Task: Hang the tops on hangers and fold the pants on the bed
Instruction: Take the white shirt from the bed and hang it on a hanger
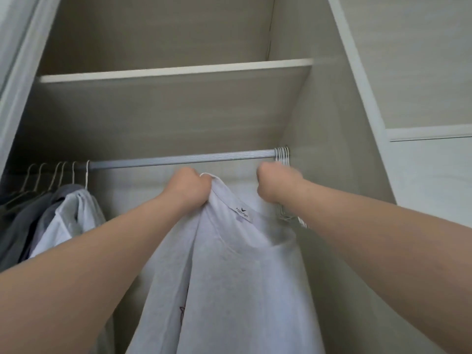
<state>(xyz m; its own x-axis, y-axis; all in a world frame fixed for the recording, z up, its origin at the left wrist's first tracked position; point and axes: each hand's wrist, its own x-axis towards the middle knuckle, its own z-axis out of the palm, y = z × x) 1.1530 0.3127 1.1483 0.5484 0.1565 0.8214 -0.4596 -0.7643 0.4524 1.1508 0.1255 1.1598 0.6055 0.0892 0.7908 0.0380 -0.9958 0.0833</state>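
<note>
A light grey T-shirt point(237, 264) with a small neck label hangs from my left hand point(190, 186), which grips the cloth near the collar just below the closet rod point(178, 158). My right hand point(274, 185) is curled into a fist beside a bunch of empty white wire hangers point(283, 155) at the rod's right end. More of those hangers show under my right wrist. Whether the right fingers hold a hanger is hidden.
Several tops point(51, 221), dark grey and white, hang on wire hangers at the rod's left end. A shelf point(176, 71) runs above the rod. The closet's side wall point(329, 149) stands close on the right. The rod's middle stretch is bare.
</note>
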